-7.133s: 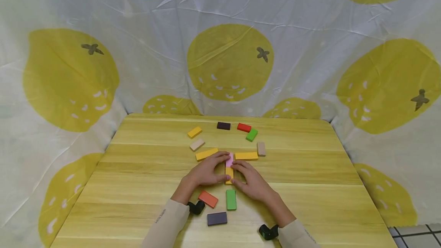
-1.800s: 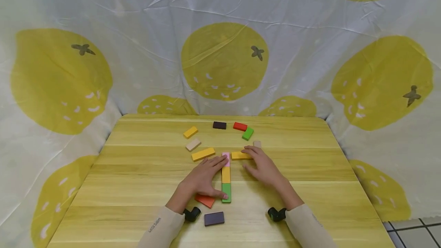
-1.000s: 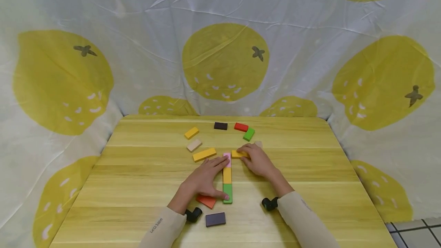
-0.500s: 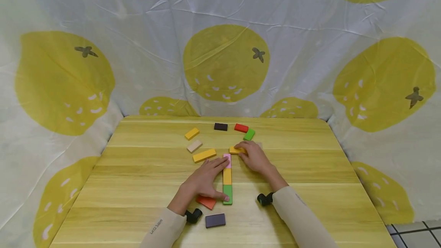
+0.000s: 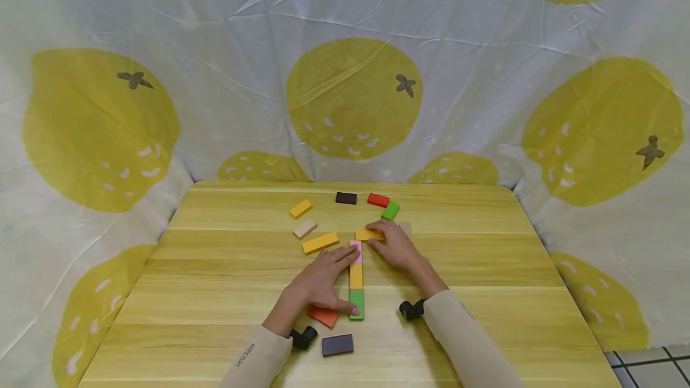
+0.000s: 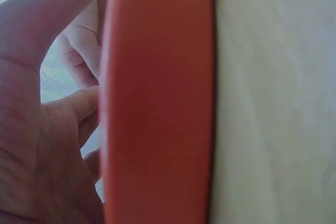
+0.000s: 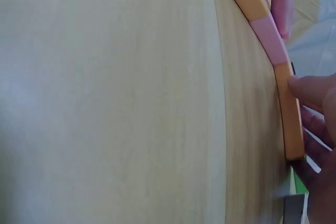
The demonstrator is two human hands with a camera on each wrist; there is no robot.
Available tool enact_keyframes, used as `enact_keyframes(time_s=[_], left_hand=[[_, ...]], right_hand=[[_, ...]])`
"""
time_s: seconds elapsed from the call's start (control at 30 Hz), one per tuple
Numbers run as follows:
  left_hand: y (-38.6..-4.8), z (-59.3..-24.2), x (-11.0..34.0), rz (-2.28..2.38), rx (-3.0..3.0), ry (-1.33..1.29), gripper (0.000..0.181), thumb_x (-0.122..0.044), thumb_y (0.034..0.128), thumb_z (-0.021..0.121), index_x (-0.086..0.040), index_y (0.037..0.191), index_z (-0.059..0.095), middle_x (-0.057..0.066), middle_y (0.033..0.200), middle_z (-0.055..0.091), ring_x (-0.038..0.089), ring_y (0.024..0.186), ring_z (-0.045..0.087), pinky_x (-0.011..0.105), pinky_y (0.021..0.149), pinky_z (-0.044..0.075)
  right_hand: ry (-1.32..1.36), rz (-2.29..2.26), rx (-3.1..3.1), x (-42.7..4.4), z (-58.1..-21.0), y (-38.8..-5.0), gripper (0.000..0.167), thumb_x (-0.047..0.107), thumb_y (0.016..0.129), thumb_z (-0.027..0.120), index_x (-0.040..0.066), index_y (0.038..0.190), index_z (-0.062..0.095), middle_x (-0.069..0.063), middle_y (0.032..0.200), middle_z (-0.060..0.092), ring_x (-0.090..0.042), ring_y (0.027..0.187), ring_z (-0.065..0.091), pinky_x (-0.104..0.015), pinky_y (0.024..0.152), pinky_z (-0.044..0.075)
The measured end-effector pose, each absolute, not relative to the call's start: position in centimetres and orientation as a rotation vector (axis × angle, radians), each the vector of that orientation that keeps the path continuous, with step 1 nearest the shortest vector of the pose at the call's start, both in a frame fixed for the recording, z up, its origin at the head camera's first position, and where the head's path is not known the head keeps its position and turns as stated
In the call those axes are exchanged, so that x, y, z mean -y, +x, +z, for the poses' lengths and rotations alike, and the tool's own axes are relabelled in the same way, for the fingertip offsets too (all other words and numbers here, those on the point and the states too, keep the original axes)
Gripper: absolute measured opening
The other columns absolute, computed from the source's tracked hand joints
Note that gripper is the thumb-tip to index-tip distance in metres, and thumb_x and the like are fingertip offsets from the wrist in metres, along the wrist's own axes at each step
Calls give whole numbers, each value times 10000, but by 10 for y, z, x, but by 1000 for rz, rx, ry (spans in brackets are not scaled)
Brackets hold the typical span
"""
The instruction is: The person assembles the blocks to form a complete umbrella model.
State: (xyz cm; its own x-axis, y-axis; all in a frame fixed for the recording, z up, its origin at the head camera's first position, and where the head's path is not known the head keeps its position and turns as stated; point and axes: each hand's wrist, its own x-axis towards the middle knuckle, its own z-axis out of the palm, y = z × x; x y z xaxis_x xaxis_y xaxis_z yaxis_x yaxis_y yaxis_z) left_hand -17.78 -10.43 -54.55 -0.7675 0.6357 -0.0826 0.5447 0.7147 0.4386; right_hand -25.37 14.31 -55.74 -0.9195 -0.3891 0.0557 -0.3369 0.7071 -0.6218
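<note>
The left hand (image 5: 318, 280) lies spread, fingers on the pink block (image 5: 358, 257), thumb on the near green block (image 5: 356, 296). The right hand (image 5: 398, 245) pinches the long yellow block (image 5: 362, 235), now shifted from beside the pink block to its far end. The left wrist view exposes the red-orange block (image 6: 160, 98), partly covered in the head view.

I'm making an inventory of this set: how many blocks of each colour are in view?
Yellow blocks: 4
Green blocks: 2
Beige blocks: 2
Pink block: 1
Red block: 1
Orange-red block: 1
Black block: 1
Purple-grey block: 1
Total: 13
</note>
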Motion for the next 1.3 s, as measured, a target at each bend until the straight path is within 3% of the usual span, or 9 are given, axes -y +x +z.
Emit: enact_keyframes(time_s=[0.47, 1.1, 1.3], left_hand=[[-177, -544, 104, 613, -2685, 939, 1258, -835, 678, 743, -229, 1659, 239, -67, 1729, 196, 217, 1589, 233, 603, 1280, 154], [-177, -543, 103, 607, -2678, 927, 1260, -833, 678, 746, -236, 1660, 231, -69, 1731, 186, 218, 1594, 221, 597, 1285, 141], [-177, -543, 103, 590, -2680, 922, 1261, -839, 676, 742, -238, 1660, 232, -72, 1731, 185, 213, 1593, 222, 595, 1286, 143]], right_hand=[[-651, -992, -2774, -151, -561, -262, 363, 247, 1012, 676, 129, 1355, 665, -112, 1348, 618, -332, 1316, 536, -530, 1179, 398], [-610, -1013, -2775, -152, -564, -259, 388, 277, 1013, 677, 156, 1380, 646, -80, 1425, 604, -342, 1439, 453, -547, 1226, 335], [-607, -1030, -2764, -153, -564, -260, 349, 276, 1015, 673, 166, 1347, 668, -73, 1390, 615, -329, 1398, 487, -538, 1211, 356]])
